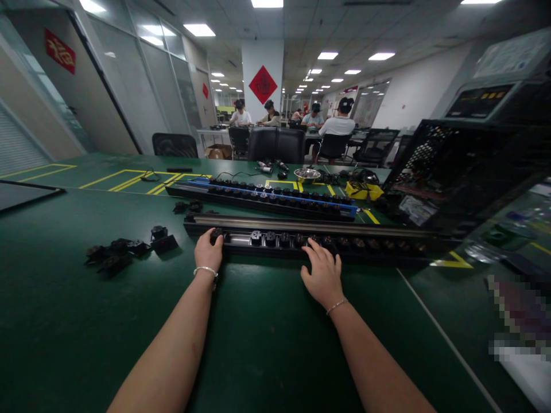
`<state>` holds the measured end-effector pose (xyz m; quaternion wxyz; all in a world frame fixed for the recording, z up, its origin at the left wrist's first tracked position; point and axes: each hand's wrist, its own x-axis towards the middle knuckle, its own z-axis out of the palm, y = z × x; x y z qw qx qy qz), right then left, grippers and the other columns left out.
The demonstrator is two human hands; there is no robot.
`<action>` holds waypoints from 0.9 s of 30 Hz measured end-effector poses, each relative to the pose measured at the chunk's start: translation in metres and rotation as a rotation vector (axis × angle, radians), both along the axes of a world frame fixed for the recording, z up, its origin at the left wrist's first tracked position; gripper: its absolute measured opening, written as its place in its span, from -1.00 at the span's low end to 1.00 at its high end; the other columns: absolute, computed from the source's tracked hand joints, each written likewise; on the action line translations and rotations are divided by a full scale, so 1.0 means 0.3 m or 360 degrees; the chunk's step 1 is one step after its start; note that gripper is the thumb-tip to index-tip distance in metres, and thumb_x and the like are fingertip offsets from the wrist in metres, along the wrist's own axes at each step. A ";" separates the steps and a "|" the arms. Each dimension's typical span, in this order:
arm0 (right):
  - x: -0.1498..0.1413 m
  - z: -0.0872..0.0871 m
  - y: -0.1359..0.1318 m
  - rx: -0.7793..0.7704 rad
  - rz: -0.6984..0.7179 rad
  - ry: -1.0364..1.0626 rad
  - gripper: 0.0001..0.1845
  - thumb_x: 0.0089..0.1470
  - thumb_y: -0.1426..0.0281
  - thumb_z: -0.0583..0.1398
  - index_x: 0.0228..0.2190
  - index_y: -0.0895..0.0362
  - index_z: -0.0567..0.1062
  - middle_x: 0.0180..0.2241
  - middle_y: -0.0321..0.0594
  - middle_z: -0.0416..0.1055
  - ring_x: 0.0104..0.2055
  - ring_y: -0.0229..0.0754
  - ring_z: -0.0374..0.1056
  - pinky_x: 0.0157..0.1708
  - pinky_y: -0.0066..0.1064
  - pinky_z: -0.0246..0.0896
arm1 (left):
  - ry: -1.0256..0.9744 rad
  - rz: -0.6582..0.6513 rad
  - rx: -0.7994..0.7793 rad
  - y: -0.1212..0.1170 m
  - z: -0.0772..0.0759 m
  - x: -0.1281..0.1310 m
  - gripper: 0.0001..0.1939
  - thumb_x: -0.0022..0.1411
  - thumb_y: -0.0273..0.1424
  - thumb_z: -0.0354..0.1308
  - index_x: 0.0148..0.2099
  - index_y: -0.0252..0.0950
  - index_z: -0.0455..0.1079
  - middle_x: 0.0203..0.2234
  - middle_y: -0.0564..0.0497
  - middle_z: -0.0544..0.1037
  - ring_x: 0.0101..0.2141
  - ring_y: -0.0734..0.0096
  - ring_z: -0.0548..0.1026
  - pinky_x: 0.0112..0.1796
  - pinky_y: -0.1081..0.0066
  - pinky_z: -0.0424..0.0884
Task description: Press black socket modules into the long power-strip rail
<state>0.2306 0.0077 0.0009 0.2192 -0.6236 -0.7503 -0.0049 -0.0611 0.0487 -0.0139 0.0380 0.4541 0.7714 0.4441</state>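
A long black power strip housing (239, 240) lies across the green table in front of me, with a row of black socket modules (284, 240) set along its channel. At its left end, my left hand (209, 252) pinches a black socket module (217, 234) over the channel. A bare stretch of shiny metal separates that module from the row. My right hand (323, 272) has its fingers apart, the fingertips resting on or just above the housing near the middle of the row. To the left lie several loose black modules (120, 248) in a pile.
Behind the housing rests a second black strip with a blue edge (279, 198). A metal bowl (307, 173), a yellow tray (364, 191) and cables stand farther back. An open computer case (456, 166) rises at right. Several people sit at far tables.
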 end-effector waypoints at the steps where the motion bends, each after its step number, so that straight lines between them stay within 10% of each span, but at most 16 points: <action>1: 0.000 -0.001 0.000 0.0011 -0.0001 0.0003 -0.50 -0.03 0.44 0.01 0.01 0.02 0.30 0.19 -0.22 0.10 0.15 -0.02 0.03 0.14 0.19 -0.27 | 0.0000 0.0008 -0.0001 0.000 0.000 -0.004 -0.60 0.11 -0.32 0.05 0.01 -0.30 0.36 -0.09 -0.12 0.48 -0.04 0.24 0.39 0.02 0.28 0.26; 27: 0.004 -0.021 0.004 0.0046 0.0006 0.0099 -0.51 -0.04 0.45 0.00 -0.02 0.04 0.30 0.19 -0.28 0.10 0.16 -0.04 0.03 0.16 0.21 -0.36 | -0.0004 0.0458 -0.0221 -0.020 -0.021 -0.363 -0.55 0.13 -0.35 0.06 0.06 -0.41 0.31 -0.03 -0.21 0.43 0.02 0.10 0.34 0.05 0.17 0.21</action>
